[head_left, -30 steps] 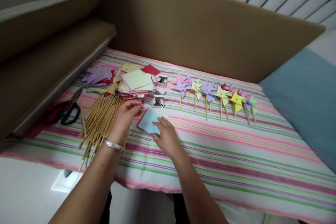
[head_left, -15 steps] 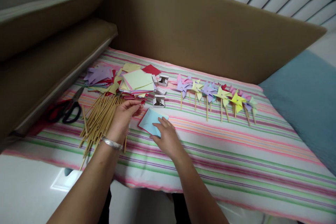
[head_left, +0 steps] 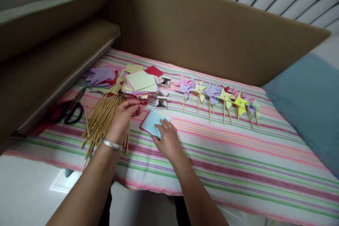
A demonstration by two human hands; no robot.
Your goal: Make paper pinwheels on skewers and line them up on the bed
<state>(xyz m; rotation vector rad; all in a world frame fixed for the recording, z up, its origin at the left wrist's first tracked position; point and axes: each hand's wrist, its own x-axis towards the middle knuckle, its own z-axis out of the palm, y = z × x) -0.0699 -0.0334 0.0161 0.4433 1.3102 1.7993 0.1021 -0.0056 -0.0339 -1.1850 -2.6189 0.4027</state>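
My left hand [head_left: 126,112] hovers over the upper end of a heap of thin wooden sticks [head_left: 102,122]. Its thumb and forefinger are pinched together, and whatever they hold is too small to make out. A light blue paper square [head_left: 151,122] lies on the striped cloth, a red sheet's edge showing beneath it. My right hand [head_left: 167,136] rests on the square's right side with fingers spread and thumb near the lower corner. Just behind the square stands a small open white box [head_left: 161,102] holding dark bits; a second such box [head_left: 165,81] sits farther back.
Stacked paper squares [head_left: 140,81] and loose cut papers [head_left: 102,76] lie behind the sticks. Black-handled scissors [head_left: 72,107] are at the left. Several paper pinwheels [head_left: 212,93] on sticks form a row at the right. A brown panel [head_left: 198,35] borders the striped cloth [head_left: 225,155].
The view has shifted slightly. My left hand stays pinched near the sticks, its fingers turned a little. My right hand remains on the blue paper square.
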